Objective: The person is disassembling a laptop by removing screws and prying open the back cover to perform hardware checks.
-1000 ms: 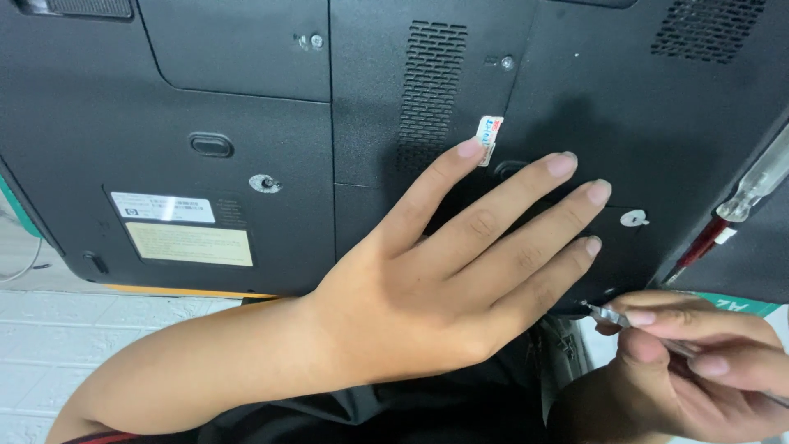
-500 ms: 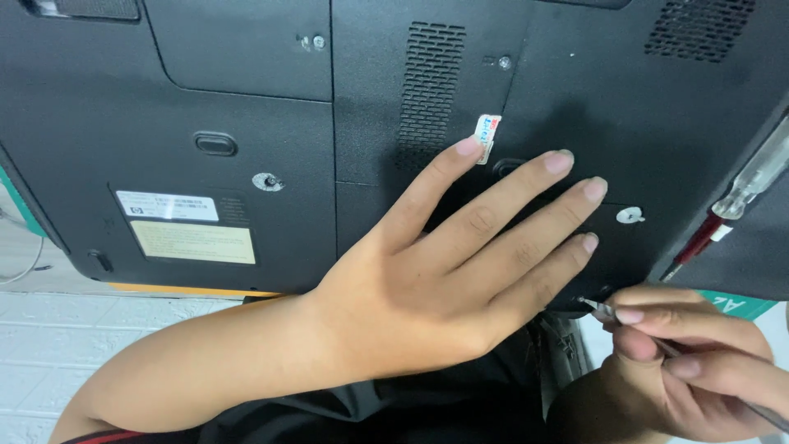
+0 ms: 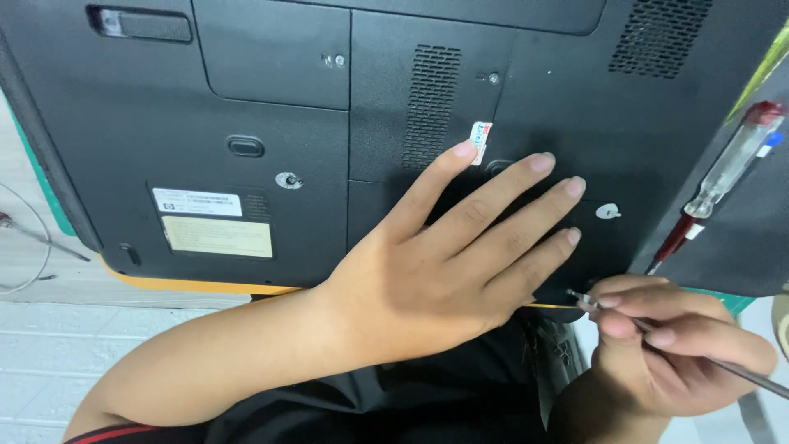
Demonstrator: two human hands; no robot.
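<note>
The left hand [image 3: 444, 263] lies flat at frame centre, palm down on the underside of the black laptop [image 3: 271, 123], which fills the upper part of the frame. Its forearm enters from the lower left and runs up to the right. The fingers [image 3: 501, 193] are extended and slightly spread, pointing toward the upper right; the index fingertip rests just beside a small white sticker [image 3: 481, 141]. The right hand [image 3: 674, 345], at lower right, is curled, thumb and fingertips pinching a thin metal tool [image 3: 657, 327]. The tool's tip meets the laptop's lower edge near the left little finger. A clear-handled screwdriver [image 3: 723, 181] lies at right, well apart from both hands.
</note>
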